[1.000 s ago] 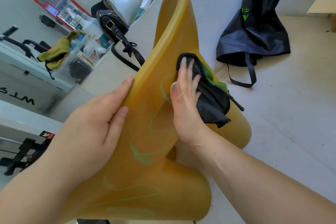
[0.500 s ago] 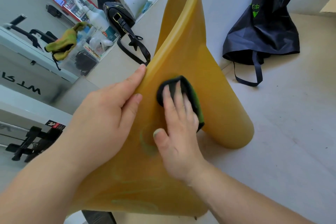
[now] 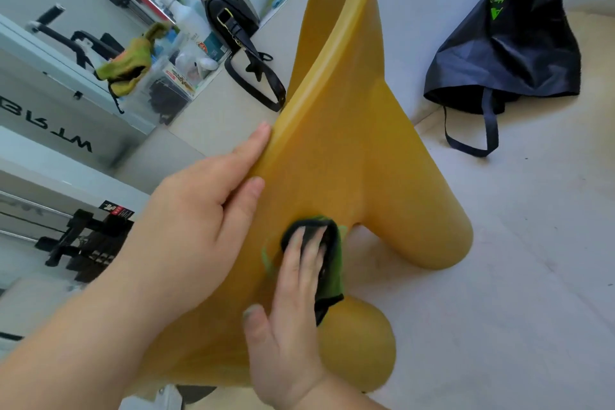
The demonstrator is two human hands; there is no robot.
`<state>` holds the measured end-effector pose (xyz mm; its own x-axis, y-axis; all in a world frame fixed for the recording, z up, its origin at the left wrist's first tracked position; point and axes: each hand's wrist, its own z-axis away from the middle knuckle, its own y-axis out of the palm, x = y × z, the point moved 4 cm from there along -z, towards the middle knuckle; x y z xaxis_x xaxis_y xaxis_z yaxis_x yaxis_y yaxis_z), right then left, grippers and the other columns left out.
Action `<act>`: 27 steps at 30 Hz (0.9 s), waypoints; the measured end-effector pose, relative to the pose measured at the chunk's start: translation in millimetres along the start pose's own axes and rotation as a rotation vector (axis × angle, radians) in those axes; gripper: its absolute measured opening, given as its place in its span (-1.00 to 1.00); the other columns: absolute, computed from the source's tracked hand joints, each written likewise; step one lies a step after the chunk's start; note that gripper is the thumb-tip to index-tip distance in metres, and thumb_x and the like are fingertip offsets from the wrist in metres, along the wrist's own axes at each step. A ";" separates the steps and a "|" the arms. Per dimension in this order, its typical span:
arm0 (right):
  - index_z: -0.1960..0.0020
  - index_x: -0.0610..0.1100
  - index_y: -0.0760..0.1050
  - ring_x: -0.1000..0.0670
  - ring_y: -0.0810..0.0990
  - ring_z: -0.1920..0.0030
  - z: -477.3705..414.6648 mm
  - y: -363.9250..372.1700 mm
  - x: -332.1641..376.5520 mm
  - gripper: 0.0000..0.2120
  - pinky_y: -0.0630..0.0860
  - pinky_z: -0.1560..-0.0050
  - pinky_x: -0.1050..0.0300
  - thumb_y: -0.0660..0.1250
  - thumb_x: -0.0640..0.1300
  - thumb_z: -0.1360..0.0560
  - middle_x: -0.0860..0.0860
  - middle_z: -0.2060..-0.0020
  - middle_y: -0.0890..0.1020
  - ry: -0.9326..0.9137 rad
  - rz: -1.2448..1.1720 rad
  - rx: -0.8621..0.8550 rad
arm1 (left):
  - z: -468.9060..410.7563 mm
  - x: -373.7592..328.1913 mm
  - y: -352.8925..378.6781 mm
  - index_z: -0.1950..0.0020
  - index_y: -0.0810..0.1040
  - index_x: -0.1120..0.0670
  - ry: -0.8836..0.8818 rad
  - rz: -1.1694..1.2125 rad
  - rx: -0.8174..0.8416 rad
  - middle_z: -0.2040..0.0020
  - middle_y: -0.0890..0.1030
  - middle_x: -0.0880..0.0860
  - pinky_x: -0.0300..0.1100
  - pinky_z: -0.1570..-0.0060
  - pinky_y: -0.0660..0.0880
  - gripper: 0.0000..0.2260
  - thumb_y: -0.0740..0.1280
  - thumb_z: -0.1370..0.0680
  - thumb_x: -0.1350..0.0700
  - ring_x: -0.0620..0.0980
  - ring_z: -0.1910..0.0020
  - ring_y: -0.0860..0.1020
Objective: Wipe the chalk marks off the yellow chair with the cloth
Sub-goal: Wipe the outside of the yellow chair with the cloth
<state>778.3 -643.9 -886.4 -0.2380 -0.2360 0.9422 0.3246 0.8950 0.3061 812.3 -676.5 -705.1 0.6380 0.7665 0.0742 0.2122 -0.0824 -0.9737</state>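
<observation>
Two hands work one yellow chair (image 3: 332,150), whose long axis runs away from the person toward its curved far rim. Left hand (image 3: 199,210) braces the chair's left edge, forefinger and thumb laid straight against it (other fingers hidden behind the edge). Right hand (image 3: 289,303) presses the dark, green-edged cloth (image 3: 327,243) flat-fingered onto the chair's face where its two legs fork. A green chalk smear (image 3: 266,258) shows just left of the cloth, between the hands; the right hand is nearer, so a short sideways stroke should reach it. Beyond the chair's left edge a clear box (image 3: 173,90) holds a dark item (unidentifiable), a yellow-green rag (image 3: 128,68) draped over its rim. Right of the chair a dark bag (image 3: 509,53) slumps on the floor, contents hidden.
</observation>
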 end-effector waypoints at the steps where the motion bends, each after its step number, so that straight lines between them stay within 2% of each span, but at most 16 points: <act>1: -0.53 0.37 -0.45 0.08 -0.48 -0.58 -3.9 -0.4 -2.3 -0.11 -0.31 -0.56 -0.06 -0.25 0.69 -0.34 0.25 -0.57 -0.44 -0.018 0.012 -0.027 | 0.8 0.7 1.8 -0.53 0.24 -0.25 0.007 0.005 -0.008 -0.09 0.36 -0.53 -0.56 0.01 0.34 -0.57 0.14 -0.64 -0.09 -0.59 -0.03 0.37; 2: -0.52 0.38 -0.46 0.08 -0.48 -0.57 -10.7 -2.7 -1.4 -0.14 -0.33 -0.54 -0.02 -0.25 0.68 -0.36 0.25 -0.56 -0.46 -0.042 0.028 -0.057 | 0.7 1.6 2.7 -0.53 0.24 -0.26 0.017 0.012 -0.021 -0.10 0.35 -0.54 -0.56 0.01 0.33 -0.57 0.14 -0.65 -0.07 -0.60 0.01 0.36; 4: -0.50 0.42 -0.47 0.07 -0.48 -0.57 -32.2 -10.7 -2.1 -0.26 -0.33 -0.55 -0.04 -0.20 0.58 -0.46 0.28 -0.53 -0.50 -0.065 0.061 -0.139 | 2.2 2.5 1.6 -0.52 0.26 -0.26 0.035 0.031 -0.050 -0.15 0.49 -0.38 -0.45 0.01 0.38 -0.57 0.16 -0.65 -0.03 -0.43 0.02 0.45; 5: -0.50 0.41 -0.43 0.04 -0.46 -0.59 -46.2 -18.0 -1.8 -0.31 -0.30 -0.57 -0.09 -0.15 0.47 -0.50 0.27 -0.53 -0.50 -0.043 0.066 -0.190 | 3.4 2.5 0.1 -0.51 0.28 -0.26 0.037 0.039 -0.060 -0.17 0.56 -0.26 -0.34 0.00 0.41 -0.58 0.17 -0.65 -0.01 -0.30 -0.03 0.49; 7: -0.59 0.31 -0.29 -0.05 -0.38 -0.62 -73.7 -35.1 0.6 -0.34 -0.22 -0.60 -0.24 -0.09 0.32 -0.57 0.19 -0.59 -0.42 0.049 0.037 -0.293 | 6.2 3.9 -1.1 -0.51 0.30 -0.26 0.050 0.064 -0.056 -0.25 0.52 -0.25 -0.28 -0.10 0.39 -0.59 0.16 -0.66 0.00 -0.21 -0.17 0.48; 9: -0.62 0.27 -0.22 -0.10 -0.31 -0.64 -84.3 -41.8 4.5 -0.28 -0.17 -0.59 -0.27 -0.11 0.40 -0.53 0.14 -0.64 -0.29 0.128 -0.064 -0.360 | 14.3 8.8 -0.1 -0.52 0.27 -0.24 0.081 0.044 -0.039 -0.34 0.49 -0.21 -0.25 -0.18 0.38 -0.59 0.12 -0.67 -0.02 -0.14 -0.25 0.46; 11: -0.62 0.30 -0.21 -0.06 -0.28 -0.64 -74.8 -34.3 6.2 -0.13 -0.16 -0.58 -0.19 -0.16 0.52 -0.36 0.16 -0.65 -0.25 0.154 -0.129 -0.391 | 30.9 16.8 0.1 -0.54 0.22 -0.23 0.109 -0.010 -0.037 -0.27 0.53 -0.11 -0.11 -0.18 0.42 -0.57 0.05 -0.65 -0.07 -0.07 -0.21 0.47; 13: -0.58 0.36 -0.24 0.02 -0.27 -0.64 -48.3 -9.1 -0.2 -0.19 -0.14 -0.58 -0.10 -0.13 0.49 -0.38 0.20 -0.64 -0.26 0.160 -0.158 -0.362 | 54.3 29.4 -3.7 -0.54 0.19 -0.24 0.101 -0.023 -0.053 -0.23 0.52 -0.13 -0.03 -0.13 0.46 -0.54 0.02 -0.62 -0.10 -0.10 -0.17 0.47; 15: -0.44 0.50 -0.31 0.12 -0.31 -0.62 -8.9 23.6 -5.6 -0.34 -0.11 -0.59 -0.03 -0.03 0.35 -0.46 0.27 -0.60 -0.33 0.163 -0.181 -0.281 | 77.8 42.1 -7.0 -0.54 0.20 -0.25 0.088 0.005 -0.072 -0.22 0.51 -0.18 -0.03 -0.08 0.48 -0.54 0.03 -0.62 -0.10 -0.15 -0.13 0.47; 18: -0.28 0.66 -0.46 0.20 -0.41 -0.57 32.5 55.7 -8.3 -0.33 -0.15 -0.62 -0.03 -0.10 0.35 -0.35 0.37 -0.50 -0.48 0.086 -0.081 -0.185 | 101.4 53.1 -7.9 -0.55 0.21 -0.22 0.096 -0.038 -0.086 -0.14 0.51 -0.19 -0.03 0.04 0.51 -0.55 0.04 -0.64 -0.08 -0.16 -0.01 0.47; 21: -0.46 0.48 -0.31 0.10 -0.35 -0.61 9.4 39.3 -17.2 -0.37 -0.12 -0.62 -0.05 -0.09 0.26 -0.48 0.24 -0.59 -0.39 0.065 -0.065 -0.263 | 114.4 61.2 -9.4 -0.55 0.21 -0.21 0.083 -0.059 -0.082 -0.12 0.49 -0.19 -0.05 0.09 0.50 -0.55 0.04 -0.64 -0.08 -0.16 0.02 0.46; 23: -0.45 0.50 -0.21 0.06 -0.26 -0.64 -21.9 11.0 -21.9 -0.46 -0.11 -0.62 -0.11 -0.11 0.33 -0.52 0.22 -0.62 -0.28 0.076 -0.149 -0.337 | 122.0 65.1 -10.4 -0.55 0.19 -0.24 0.059 -0.066 -0.079 -0.12 0.48 -0.20 -0.05 0.10 0.49 -0.55 0.04 -0.64 -0.08 -0.15 0.02 0.45; 25: -0.34 0.66 -0.13 0.01 -0.19 -0.65 -44.2 -11.9 -28.9 -0.49 -0.10 -0.62 -0.24 -0.07 0.57 -0.43 0.24 -0.64 -0.21 0.131 -0.249 -0.367 | 127.4 66.1 -10.8 -0.54 0.18 -0.27 0.043 -0.062 -0.091 -0.08 0.47 -0.21 -0.01 0.11 0.49 -0.54 0.05 -0.63 -0.08 -0.12 0.05 0.46; 26: -0.30 0.72 -0.10 0.00 -0.17 -0.66 -48.6 -17.8 -32.0 -0.47 -0.08 -0.61 -0.29 -0.06 0.66 -0.36 0.24 -0.64 -0.19 0.156 -0.245 -0.374 | 129.3 66.1 -10.1 -0.54 0.17 -0.29 0.039 -0.064 -0.095 -0.06 0.46 -0.21 0.01 0.11 0.50 -0.54 0.06 -0.63 -0.08 -0.11 0.06 0.46; 27: -0.34 0.71 -0.12 -0.01 -0.16 -0.66 -49.9 -19.2 -34.1 -0.42 -0.07 -0.60 -0.31 -0.07 0.67 -0.34 0.23 -0.64 -0.18 0.166 -0.213 -0.379 | 130.7 66.0 -9.1 -0.53 0.17 -0.30 0.035 -0.068 -0.099 -0.06 0.46 -0.21 0.02 0.11 0.50 -0.55 0.06 -0.63 -0.08 -0.11 0.06 0.46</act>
<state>825.8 -671.9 -917.6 -0.1964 -0.4848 0.8523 0.6034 0.6254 0.4948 755.7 -542.0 -719.5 0.6445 0.7501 0.1482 0.3268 -0.0950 -0.9403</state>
